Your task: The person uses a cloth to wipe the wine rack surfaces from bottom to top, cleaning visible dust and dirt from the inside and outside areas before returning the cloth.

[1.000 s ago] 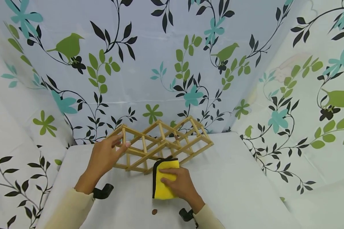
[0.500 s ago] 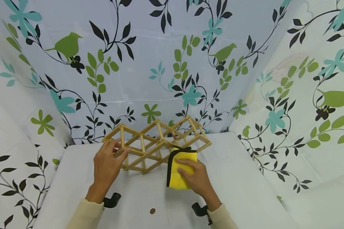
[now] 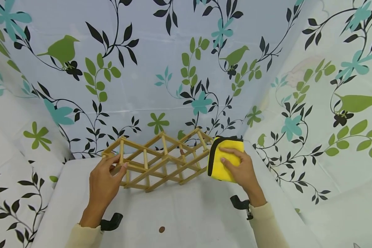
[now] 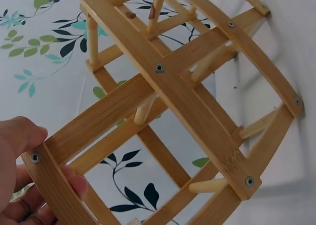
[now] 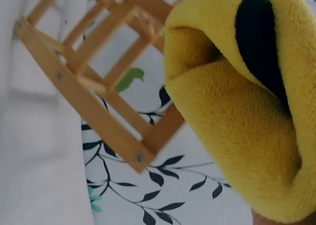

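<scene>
A lattice-shaped wooden folding rack (image 3: 165, 158), made of crossed slats and round dowels with metal rivets (image 4: 159, 68), stands at the back of the white table. My left hand (image 3: 104, 181) grips its left end, thumb and fingers around a slat corner (image 4: 54, 151). In my right hand (image 3: 238, 165) is a folded yellow cloth (image 3: 224, 158) with black edging, pinched between thumb and fingers. The cloth overlaps the rack's right end in the head view. Seen from the right wrist, the plush cloth (image 5: 232, 121) fills the right side, with the rack (image 5: 94, 116) behind it.
A small brown oval piece (image 3: 162, 229) lies on the white tabletop (image 3: 186, 210) near the front. White sheeting (image 3: 136, 86) printed with leaves, birds and flowers rises behind and along both sides of the table.
My right hand has carried the yellow cloth rightward and up, from the rack's front middle to its right end. The left hand keeps its grip on the left end.
</scene>
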Tool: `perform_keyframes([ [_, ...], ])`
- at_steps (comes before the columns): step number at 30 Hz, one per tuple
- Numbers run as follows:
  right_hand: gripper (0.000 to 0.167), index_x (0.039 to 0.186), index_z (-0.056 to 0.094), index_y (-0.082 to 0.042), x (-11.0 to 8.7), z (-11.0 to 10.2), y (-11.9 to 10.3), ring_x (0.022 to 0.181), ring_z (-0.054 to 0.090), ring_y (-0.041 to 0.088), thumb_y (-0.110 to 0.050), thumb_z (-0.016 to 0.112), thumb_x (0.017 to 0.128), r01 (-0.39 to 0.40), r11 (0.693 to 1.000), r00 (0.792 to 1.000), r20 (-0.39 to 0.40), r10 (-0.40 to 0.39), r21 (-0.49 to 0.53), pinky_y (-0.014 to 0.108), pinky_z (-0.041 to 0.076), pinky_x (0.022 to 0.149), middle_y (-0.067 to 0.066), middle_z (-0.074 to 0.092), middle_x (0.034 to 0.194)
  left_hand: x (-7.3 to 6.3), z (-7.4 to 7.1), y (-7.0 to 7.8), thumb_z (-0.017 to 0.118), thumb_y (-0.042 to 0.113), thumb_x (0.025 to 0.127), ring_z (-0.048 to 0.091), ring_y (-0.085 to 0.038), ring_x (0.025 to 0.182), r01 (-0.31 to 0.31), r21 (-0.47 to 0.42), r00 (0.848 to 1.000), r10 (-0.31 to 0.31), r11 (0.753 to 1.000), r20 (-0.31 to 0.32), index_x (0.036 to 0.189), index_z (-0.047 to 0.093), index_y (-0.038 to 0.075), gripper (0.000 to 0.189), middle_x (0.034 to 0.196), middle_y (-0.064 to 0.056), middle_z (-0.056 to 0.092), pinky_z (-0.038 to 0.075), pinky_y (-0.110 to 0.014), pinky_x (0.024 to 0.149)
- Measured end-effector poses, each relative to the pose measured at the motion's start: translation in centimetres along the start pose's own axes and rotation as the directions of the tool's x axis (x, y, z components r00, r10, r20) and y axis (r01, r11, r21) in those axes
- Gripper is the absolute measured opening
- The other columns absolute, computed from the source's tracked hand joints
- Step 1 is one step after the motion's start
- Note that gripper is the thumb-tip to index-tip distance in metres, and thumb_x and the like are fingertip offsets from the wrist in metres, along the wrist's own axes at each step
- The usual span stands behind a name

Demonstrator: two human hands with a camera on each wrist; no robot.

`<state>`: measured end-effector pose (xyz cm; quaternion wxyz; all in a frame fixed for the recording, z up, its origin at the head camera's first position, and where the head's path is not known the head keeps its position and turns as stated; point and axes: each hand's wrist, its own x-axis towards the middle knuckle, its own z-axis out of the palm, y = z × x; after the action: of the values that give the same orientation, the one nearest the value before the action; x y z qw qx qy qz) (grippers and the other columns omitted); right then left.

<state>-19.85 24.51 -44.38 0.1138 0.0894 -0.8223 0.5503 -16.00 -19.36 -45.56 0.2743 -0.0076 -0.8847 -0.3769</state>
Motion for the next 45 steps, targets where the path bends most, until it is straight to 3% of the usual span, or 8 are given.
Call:
perform_keyframes([
  [9,0.037,0.131,0.076,-0.011,2.4,-1.1,0.3,0.08,0.078,0.028,-0.021,0.082,0.096,-0.108,0.988,0.963,0.258,0.077,0.107,0.041,0.067,0.07,0.017,0.071,0.12,0.2,-1.7,-1.6,0.078,0.013,0.097,0.07,-0.039,0.11,0.023,0.011,0.999,-0.024,1.0,0.036,0.145,0.066,0.005,0.05,0.126,-0.019,0.069,0.049,-0.016,0.088],
  [14,0.03,0.127,0.078,-0.012,3.1,-1.0,0.9,0.082,0.076,0.028,-0.014,0.078,0.097,-0.119,0.988,0.92,0.364,0.146,-0.097,0.038,0.066,0.072,0.021,0.073,0.121,0.8,-1.3,-2.1,0.083,0.009,0.093,0.069,-0.046,0.115,-0.014,-0.034,0.997,0.016,0.999,0.078,0.153,0.056,0.004,0.066,0.15,-0.022,0.06,0.034,0.007,0.085],
  [21,0.028,0.123,0.081,-0.015,3.6,-1.7,1.6,0.082,0.072,0.025,-0.011,0.079,0.096,-0.043,0.977,0.937,0.332,0.111,-0.207,0.034,0.063,0.07,0.019,0.071,0.129,0.6,-1.1,-2.6,0.087,0.011,0.089,0.068,-0.05,0.123,0.028,0.005,0.999,-0.029,1.0,0.037,0.154,0.056,0.009,0.072,0.146,-0.021,0.064,0.053,-0.035,0.069],
  [24,0.031,0.128,0.078,-0.01,4.0,-1.4,2.1,0.078,0.076,0.028,-0.015,0.078,0.098,-0.101,0.991,0.911,0.391,0.128,-0.088,0.039,0.066,0.07,0.024,0.07,0.127,0.6,-1.0,-2.7,0.088,0.01,0.087,0.066,-0.049,0.125,0.012,0.0,1.0,-0.012,1.0,-0.005,0.152,0.058,0.009,0.071,0.146,-0.018,0.064,0.039,-0.026,0.056],
  [31,0.025,0.113,0.085,-0.023,4.6,-2.7,2.4,0.087,0.066,0.021,-0.009,0.079,0.093,-0.024,0.927,0.942,0.302,0.147,-0.375,0.031,0.058,0.071,0.015,0.073,0.128,0.7,-0.8,-2.9,0.09,0.006,0.083,0.072,-0.041,0.115,0.017,-0.062,0.999,-0.019,0.998,-0.031,0.148,0.062,0.01,0.071,0.146,-0.011,0.065,0.036,-0.01,0.053],
  [35,0.026,0.121,0.082,-0.019,4.9,-2.4,1.5,0.078,0.071,0.022,-0.015,0.081,0.095,0.006,0.982,0.966,0.255,0.043,-0.187,0.033,0.063,0.067,0.015,0.073,0.13,0.7,-1.1,-3.3,0.096,0.013,0.078,0.077,-0.038,0.105,-0.004,0.003,0.997,0.005,1.0,-0.078,0.139,0.071,0.009,0.066,0.129,-0.015,0.076,0.046,-0.007,0.063],
  [40,0.03,0.125,0.08,-0.013,5.1,-1.6,0.9,0.076,0.076,0.024,-0.018,0.081,0.096,-0.034,0.999,0.983,0.177,0.037,-0.022,0.036,0.066,0.067,0.019,0.072,0.127,0.8,-2.0,-3.6,0.102,0.022,0.066,0.063,-0.04,0.087,-0.201,0.225,0.961,0.237,0.953,-0.144,0.115,0.078,-0.002,0.06,0.09,-0.022,0.078,0.048,-0.047,0.072],
  [45,0.031,0.126,0.08,-0.013,5.7,-0.9,1.1,0.092,0.073,0.017,-0.017,0.081,0.096,-0.022,1.0,0.991,0.13,0.023,-0.012,0.029,0.065,0.074,0.015,0.073,0.128,1.1,-1.8,-3.3,0.101,0.013,0.069,0.066,-0.038,0.092,-0.222,0.151,0.967,0.237,0.963,-0.093,0.123,0.075,-0.001,0.062,0.102,-0.021,0.07,0.051,-0.052,0.077],
])
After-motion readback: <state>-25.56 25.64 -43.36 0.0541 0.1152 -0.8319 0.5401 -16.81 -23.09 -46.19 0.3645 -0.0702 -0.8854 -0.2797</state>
